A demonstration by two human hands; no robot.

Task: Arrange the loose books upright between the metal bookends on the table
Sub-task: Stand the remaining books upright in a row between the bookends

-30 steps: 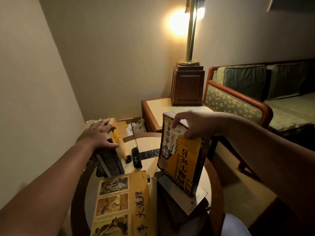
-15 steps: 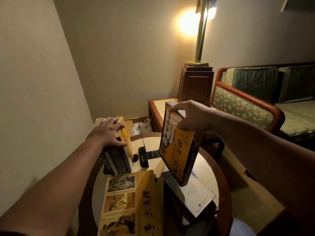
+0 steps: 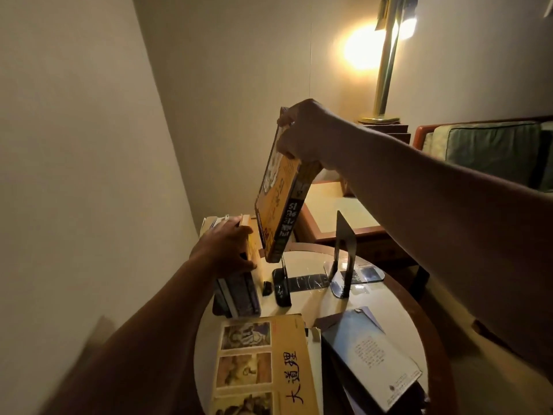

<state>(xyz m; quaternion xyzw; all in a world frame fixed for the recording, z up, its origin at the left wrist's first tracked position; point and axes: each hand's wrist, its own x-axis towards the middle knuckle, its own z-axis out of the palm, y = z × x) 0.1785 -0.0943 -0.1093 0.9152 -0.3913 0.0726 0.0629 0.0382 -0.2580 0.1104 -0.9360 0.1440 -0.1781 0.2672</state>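
Yellow book (image 3: 278, 199) risen since earlier frame, clear of flat stack (image 3: 368, 351), tilted above table (image 3: 389, 298), 11 o'clock. Right hand (image 3: 302, 130) grips its top edge, likely for lowering. Left hand (image 3: 224, 250) clasps upright row (image 3: 239, 292) at 9 o'clock, apparently bracing it. Near bookend (image 3: 282, 283) 12 o'clock, far bookend (image 3: 344, 247) 2 o'clock.

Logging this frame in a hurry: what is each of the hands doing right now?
Left hand: grips the top of the upright books on the table.
Right hand: holds the yellow book by its top end, in the air.
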